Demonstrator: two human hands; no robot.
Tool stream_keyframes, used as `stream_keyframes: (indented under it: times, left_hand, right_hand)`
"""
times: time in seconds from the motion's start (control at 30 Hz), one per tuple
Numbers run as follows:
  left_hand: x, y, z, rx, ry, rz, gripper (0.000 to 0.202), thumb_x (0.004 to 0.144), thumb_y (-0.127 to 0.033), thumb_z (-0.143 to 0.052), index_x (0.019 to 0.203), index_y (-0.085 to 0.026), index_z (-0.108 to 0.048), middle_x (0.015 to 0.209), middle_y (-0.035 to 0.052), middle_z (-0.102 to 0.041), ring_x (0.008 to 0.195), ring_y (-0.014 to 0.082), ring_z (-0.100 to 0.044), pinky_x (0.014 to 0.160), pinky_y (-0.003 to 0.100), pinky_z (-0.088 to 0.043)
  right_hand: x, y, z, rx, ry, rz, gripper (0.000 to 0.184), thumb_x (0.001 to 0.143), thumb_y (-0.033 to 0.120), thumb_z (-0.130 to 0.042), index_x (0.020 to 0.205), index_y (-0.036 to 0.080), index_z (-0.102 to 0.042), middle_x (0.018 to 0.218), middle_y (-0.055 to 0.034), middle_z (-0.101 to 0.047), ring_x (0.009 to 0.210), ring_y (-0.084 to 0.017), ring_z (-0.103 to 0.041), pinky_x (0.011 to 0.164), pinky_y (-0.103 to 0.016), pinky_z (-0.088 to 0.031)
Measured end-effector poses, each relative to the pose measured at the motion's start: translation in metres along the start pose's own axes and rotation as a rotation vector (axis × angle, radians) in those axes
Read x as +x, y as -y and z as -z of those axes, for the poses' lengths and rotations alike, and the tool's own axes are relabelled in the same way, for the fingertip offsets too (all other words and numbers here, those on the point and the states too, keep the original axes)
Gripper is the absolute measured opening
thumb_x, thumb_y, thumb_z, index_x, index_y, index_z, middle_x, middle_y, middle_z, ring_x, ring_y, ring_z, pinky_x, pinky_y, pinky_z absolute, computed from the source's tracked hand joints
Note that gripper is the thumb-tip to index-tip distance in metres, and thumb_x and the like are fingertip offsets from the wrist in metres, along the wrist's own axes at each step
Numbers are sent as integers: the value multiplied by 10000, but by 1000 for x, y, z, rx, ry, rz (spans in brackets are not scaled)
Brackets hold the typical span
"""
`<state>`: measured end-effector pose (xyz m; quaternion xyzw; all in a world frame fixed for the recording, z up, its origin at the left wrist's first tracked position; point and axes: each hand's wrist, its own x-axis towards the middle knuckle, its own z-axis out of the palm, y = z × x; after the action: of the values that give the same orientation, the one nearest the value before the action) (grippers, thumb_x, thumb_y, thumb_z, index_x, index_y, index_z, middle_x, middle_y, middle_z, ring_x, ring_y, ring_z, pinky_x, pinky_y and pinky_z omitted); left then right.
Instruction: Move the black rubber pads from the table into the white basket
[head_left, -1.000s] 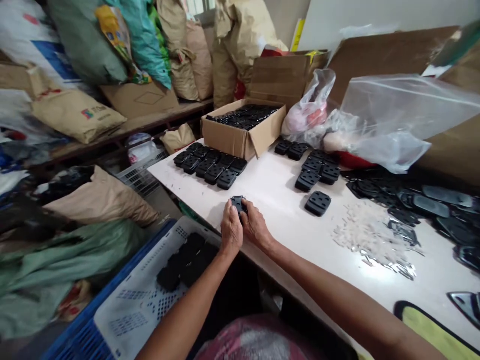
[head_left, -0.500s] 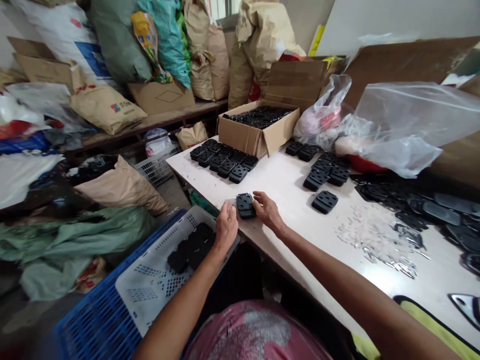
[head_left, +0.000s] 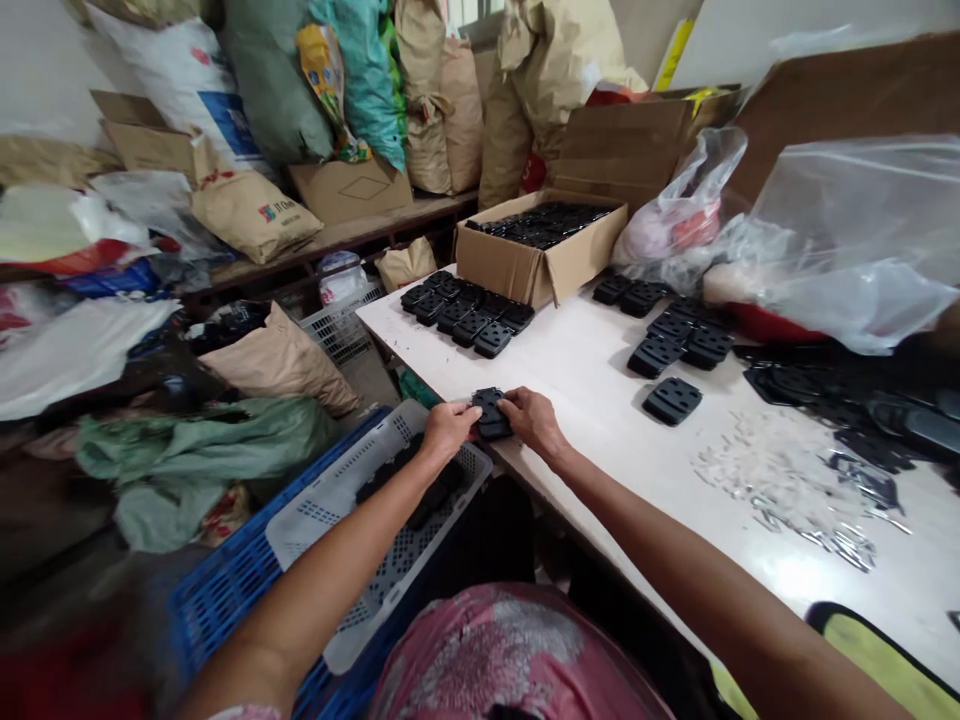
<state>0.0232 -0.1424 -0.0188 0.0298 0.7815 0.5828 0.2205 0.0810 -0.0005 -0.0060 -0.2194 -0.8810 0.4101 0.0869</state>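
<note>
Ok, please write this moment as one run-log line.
left hand: holds left side of black part | right hand: holds its right side | place: by table edge | cardboard box: open, black pieces inside

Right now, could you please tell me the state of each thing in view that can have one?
Black part, held between both hands
Left hand, grip closed on the part's left side
Right hand, grip closed on its right side
Cardboard box, open, filled with black pieces
White crate, open-topped, holding dark items
Black blocks by the box, set in rows
Small pale pieces, scattered loose on the table
</note>
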Motion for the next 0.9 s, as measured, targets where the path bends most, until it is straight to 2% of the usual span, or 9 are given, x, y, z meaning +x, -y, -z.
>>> stream_keyframes:
  times: [0.17,0.3,0.4,0.53,0.7,0.8,0.9]
  left_hand:
    - [-15,3,7,-242,-13,167,178,766,-269,-731,795,-124,-631,626,11,-632,532,124,-599,558,240,-504]
    - [-18,-3,8,-331,71,298,196,838,-282,-670,767,-114,-599,640,50,-648,561,150,-612,589,290,-520]
    - [-17,-4,12,-367,117,345,170,850,-256,-659,789,-107,-604,655,59,-657,596,160,-622,637,319,-526]
    - [-14,2,21,-398,187,349,197,800,-267,-725,840,-102,-625,721,66,-675,652,166,-631,686,333,-518]
    - [-18,18,44,-484,264,305,268,743,-324,-782,860,-125,-646,780,63,-691,697,162,-637,655,281,-508]
    - [-28,31,60,-510,245,273,289,746,-349,-776,898,-143,-642,802,58,-694,686,151,-639,602,247,-506]
    - [-41,47,74,-549,192,211,323,770,-361,-749,991,-167,-615,835,51,-691,699,158,-653,602,269,-538]
  right_hand:
    - [-5,7,-5,10,50,20,198,856,242,-594,967,125,-711,832,-70,-727,777,-179,-658,679,-246,-451]
    - [-3,9,-3,16,58,19,176,845,232,-600,938,131,-710,818,-61,-721,740,-168,-646,646,-241,-444]
    - [-5,8,-3,14,78,22,173,842,239,-604,930,135,-710,797,-54,-714,719,-165,-639,638,-243,-442]
    - [-9,10,-10,7,98,45,182,844,254,-608,944,141,-711,816,-53,-712,747,-168,-638,682,-258,-449]
    - [-13,20,-29,50,125,55,193,826,238,-618,961,134,-709,864,-74,-719,769,-182,-646,690,-274,-466]
    - [-16,27,-46,83,131,128,196,817,223,-619,972,140,-705,889,-77,-724,799,-194,-654,727,-291,-482]
    - [-24,31,-67,119,139,208,214,813,209,-612,998,146,-698,887,-74,-727,816,-209,-664,768,-319,-501]
